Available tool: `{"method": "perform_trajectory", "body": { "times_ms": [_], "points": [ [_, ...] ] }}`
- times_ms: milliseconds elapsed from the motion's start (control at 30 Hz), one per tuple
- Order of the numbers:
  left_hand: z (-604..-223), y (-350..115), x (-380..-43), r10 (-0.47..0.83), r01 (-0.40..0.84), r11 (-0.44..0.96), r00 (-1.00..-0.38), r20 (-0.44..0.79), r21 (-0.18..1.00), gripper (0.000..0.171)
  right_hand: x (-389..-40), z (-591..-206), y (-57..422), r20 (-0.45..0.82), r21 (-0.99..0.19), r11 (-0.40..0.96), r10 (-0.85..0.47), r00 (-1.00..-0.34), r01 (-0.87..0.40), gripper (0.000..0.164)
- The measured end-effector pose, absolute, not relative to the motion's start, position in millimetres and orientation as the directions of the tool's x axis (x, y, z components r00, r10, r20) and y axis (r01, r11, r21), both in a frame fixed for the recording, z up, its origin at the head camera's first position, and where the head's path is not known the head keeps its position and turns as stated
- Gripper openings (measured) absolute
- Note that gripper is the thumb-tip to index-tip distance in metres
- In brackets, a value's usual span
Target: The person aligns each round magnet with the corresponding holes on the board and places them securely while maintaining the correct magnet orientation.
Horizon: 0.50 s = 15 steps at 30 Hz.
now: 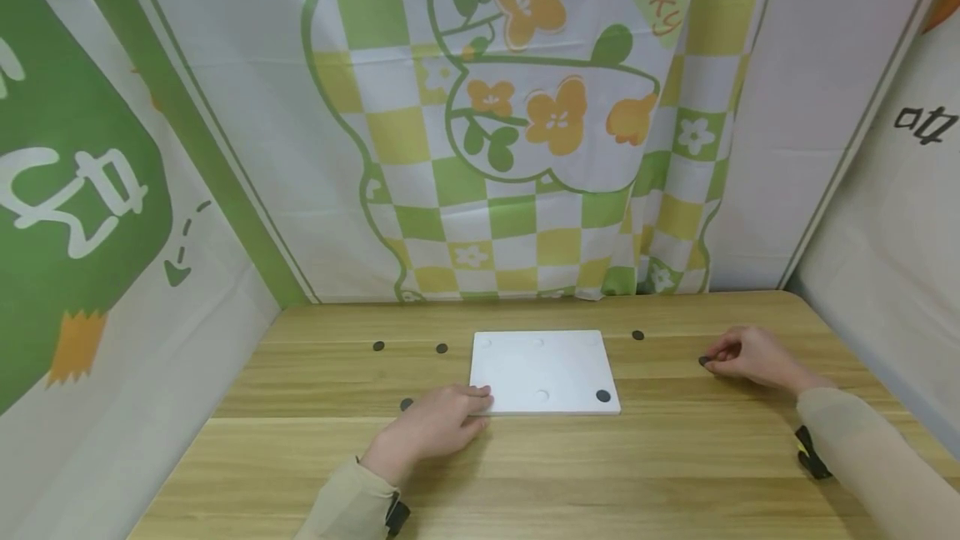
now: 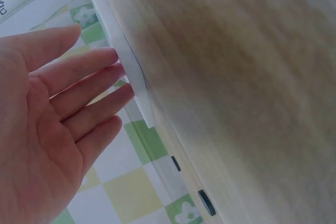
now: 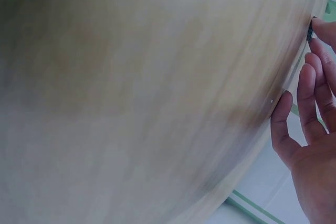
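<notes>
A flat white board (image 1: 551, 369) with shallow round marks lies on the wooden table. One small dark disc (image 1: 603, 396) sits at its front right corner. My left hand (image 1: 438, 422) rests at the board's front left corner, and the left wrist view shows its fingers nearly straight against the board's edge (image 2: 125, 51). Far to the right, thumb and fingertips of my right hand (image 1: 756, 357) pinch another dark disc (image 1: 704, 361), close over the table. In the right wrist view this disc (image 3: 310, 30) shows edge-on between the fingertips.
Left of the board lie two dark discs (image 1: 378, 346) (image 1: 442, 348), and a further disc (image 1: 407, 404) is partly behind my left hand. One more disc (image 1: 637, 335) lies just right of the board. A patterned curtain (image 1: 487, 215) hangs behind the table's back edge.
</notes>
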State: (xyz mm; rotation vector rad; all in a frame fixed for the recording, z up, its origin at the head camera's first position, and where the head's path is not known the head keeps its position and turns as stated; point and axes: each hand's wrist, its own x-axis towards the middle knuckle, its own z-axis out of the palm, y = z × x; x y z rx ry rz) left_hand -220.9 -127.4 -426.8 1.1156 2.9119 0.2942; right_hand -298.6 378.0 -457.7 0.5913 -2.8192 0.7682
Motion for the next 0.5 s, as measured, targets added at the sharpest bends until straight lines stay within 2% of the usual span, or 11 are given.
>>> {"method": "perform_trajectory", "body": {
  "times_ms": [500],
  "points": [
    [-426.0,-126.3,-219.9,0.658,0.658,0.734,-0.751,0.064,0.169,0.037,-302.6,-459.2,378.5,0.224,-0.47,0.796,-0.311,-0.924,-0.382,0.017]
  ]
}}
